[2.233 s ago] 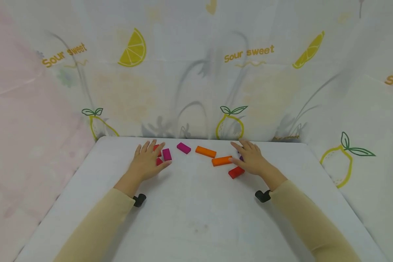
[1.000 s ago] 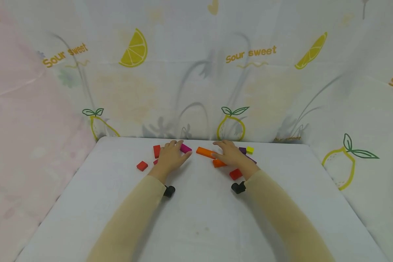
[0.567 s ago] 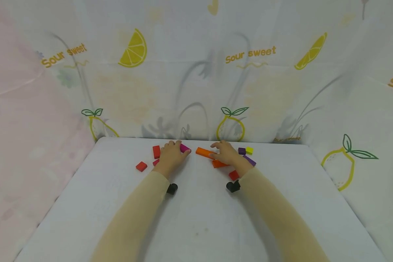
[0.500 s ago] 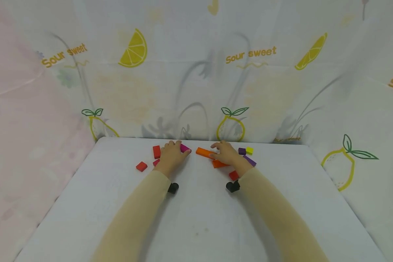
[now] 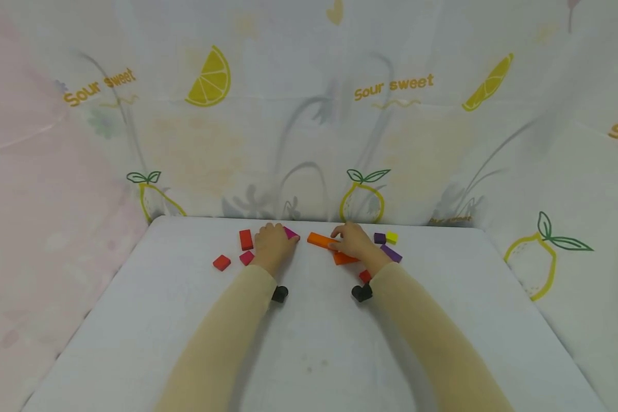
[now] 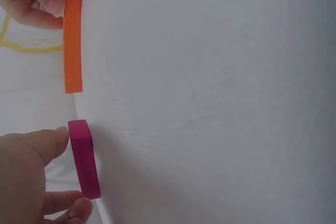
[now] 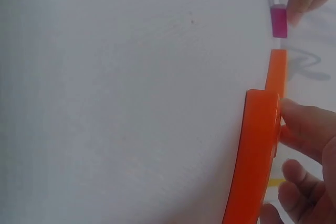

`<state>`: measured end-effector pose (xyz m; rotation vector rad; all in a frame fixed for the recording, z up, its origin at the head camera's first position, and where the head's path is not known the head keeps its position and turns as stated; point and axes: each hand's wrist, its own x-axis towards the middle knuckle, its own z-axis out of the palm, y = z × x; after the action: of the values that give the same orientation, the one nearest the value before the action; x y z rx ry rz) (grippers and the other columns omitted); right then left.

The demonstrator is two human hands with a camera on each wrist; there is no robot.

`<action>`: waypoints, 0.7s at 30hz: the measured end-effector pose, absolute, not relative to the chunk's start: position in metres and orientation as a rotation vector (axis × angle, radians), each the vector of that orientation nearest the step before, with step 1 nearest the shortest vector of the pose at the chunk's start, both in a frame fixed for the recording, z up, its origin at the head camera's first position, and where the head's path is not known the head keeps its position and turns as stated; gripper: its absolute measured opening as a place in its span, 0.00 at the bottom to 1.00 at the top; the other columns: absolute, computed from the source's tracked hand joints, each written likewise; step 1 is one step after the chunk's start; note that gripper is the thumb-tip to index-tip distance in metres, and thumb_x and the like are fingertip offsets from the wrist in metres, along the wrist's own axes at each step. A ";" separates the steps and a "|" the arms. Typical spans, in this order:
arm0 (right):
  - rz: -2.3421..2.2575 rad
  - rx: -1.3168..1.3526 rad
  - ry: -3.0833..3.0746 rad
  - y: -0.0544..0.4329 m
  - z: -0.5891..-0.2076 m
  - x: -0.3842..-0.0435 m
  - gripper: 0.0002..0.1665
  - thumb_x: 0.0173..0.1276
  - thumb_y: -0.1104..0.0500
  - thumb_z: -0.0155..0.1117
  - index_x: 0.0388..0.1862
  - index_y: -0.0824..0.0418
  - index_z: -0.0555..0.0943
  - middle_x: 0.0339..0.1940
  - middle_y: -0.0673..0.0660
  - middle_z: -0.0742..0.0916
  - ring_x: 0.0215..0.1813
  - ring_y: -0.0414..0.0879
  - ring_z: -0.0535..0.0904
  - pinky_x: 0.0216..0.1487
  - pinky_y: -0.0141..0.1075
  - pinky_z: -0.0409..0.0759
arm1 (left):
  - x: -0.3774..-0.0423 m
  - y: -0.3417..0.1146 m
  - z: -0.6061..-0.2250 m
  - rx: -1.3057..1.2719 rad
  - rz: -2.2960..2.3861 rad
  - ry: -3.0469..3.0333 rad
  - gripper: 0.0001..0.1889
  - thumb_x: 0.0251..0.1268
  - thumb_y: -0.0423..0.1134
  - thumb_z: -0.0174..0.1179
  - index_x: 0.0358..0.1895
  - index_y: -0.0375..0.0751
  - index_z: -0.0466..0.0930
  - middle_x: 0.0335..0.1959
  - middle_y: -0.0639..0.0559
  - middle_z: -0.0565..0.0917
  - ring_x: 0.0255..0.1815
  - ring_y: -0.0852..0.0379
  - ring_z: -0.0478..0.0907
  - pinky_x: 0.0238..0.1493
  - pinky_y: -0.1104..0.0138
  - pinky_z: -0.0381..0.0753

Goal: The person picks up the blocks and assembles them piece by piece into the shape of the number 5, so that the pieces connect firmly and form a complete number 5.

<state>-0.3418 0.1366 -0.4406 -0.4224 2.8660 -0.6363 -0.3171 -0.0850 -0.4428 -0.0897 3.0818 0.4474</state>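
Note:
In the head view my left hand [image 5: 274,247] holds a magenta block [image 5: 291,233] at the table's far side. The left wrist view shows its thumb at one end of that magenta block [image 6: 84,158] and its fingers at the other. My right hand [image 5: 354,241] has thumb and index finger around the right end of the farther orange block [image 5: 320,240]. A second orange block [image 5: 345,258] lies nearer, partly under that hand in the head view. In the right wrist view this nearer orange block [image 7: 252,156] covers part of the farther orange block [image 7: 276,69].
Left of the hands lie two red blocks [image 5: 245,240] and a pinkish-red block [image 5: 246,258]. On the right are a dark purple block [image 5: 379,238], a yellow block [image 5: 392,237], a longer purple block [image 5: 391,253] and a red block [image 5: 365,276]. A lemon-print cloth [image 5: 298,131] hangs behind the white table [image 5: 314,343].
Both hands have come inward from the outer blocks, the left to the magenta block, the right to the orange one. Over the last half second the fingers have closed in, with little other movement.

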 end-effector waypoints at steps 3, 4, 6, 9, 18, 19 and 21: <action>-0.639 -0.420 2.875 0.136 -0.444 -0.345 0.17 0.69 0.50 0.69 0.52 0.57 0.86 0.47 0.58 0.81 0.50 0.52 0.73 0.60 0.45 0.73 | -0.317 -0.086 -0.443 -0.110 0.441 3.066 0.32 0.71 0.58 0.58 0.60 0.29 0.74 0.52 0.34 0.75 0.56 0.39 0.70 0.62 0.48 0.69; -0.639 -0.416 2.877 0.136 -0.444 -0.346 0.17 0.69 0.50 0.69 0.52 0.57 0.86 0.46 0.57 0.81 0.49 0.52 0.73 0.59 0.45 0.74 | -0.317 -0.086 -0.444 -0.113 0.439 3.061 0.32 0.71 0.58 0.57 0.60 0.29 0.74 0.52 0.34 0.75 0.56 0.39 0.70 0.62 0.48 0.69; -0.638 -0.407 2.880 0.136 -0.446 -0.347 0.16 0.68 0.51 0.70 0.51 0.57 0.86 0.44 0.57 0.81 0.47 0.52 0.73 0.57 0.44 0.74 | -0.317 -0.087 -0.444 -0.115 0.441 3.051 0.32 0.71 0.58 0.58 0.60 0.30 0.75 0.52 0.35 0.76 0.56 0.39 0.70 0.62 0.48 0.70; -0.616 -0.406 2.893 0.136 -0.447 -0.348 0.16 0.68 0.50 0.70 0.50 0.57 0.87 0.43 0.57 0.81 0.46 0.52 0.73 0.55 0.43 0.75 | -0.318 -0.088 -0.446 -0.104 0.451 3.046 0.31 0.70 0.59 0.58 0.62 0.34 0.76 0.51 0.36 0.76 0.55 0.39 0.71 0.60 0.48 0.69; -0.633 -0.379 2.892 0.136 -0.446 -0.348 0.16 0.68 0.50 0.70 0.50 0.56 0.87 0.40 0.55 0.83 0.43 0.50 0.75 0.54 0.43 0.76 | -0.319 -0.090 -0.448 -0.060 0.504 3.007 0.32 0.69 0.60 0.59 0.70 0.46 0.73 0.54 0.37 0.78 0.56 0.39 0.70 0.60 0.48 0.68; -0.634 -0.377 2.889 0.136 -0.446 -0.348 0.16 0.68 0.50 0.70 0.50 0.56 0.87 0.40 0.55 0.83 0.43 0.50 0.75 0.53 0.42 0.76 | -0.319 -0.091 -0.448 -0.053 0.508 3.002 0.33 0.68 0.60 0.59 0.70 0.47 0.73 0.55 0.37 0.78 0.57 0.39 0.70 0.60 0.47 0.68; -0.643 -0.362 2.883 0.137 -0.446 -0.348 0.16 0.68 0.50 0.70 0.51 0.55 0.87 0.40 0.55 0.83 0.43 0.50 0.75 0.53 0.42 0.77 | -0.319 -0.090 -0.448 -0.032 0.505 2.994 0.33 0.68 0.61 0.59 0.72 0.48 0.72 0.56 0.37 0.78 0.58 0.39 0.70 0.61 0.47 0.68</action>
<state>-0.3475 0.1371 -0.4457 -0.3616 2.8834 -0.6428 -0.3191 -0.0902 -0.4480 -0.0320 2.9941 0.5049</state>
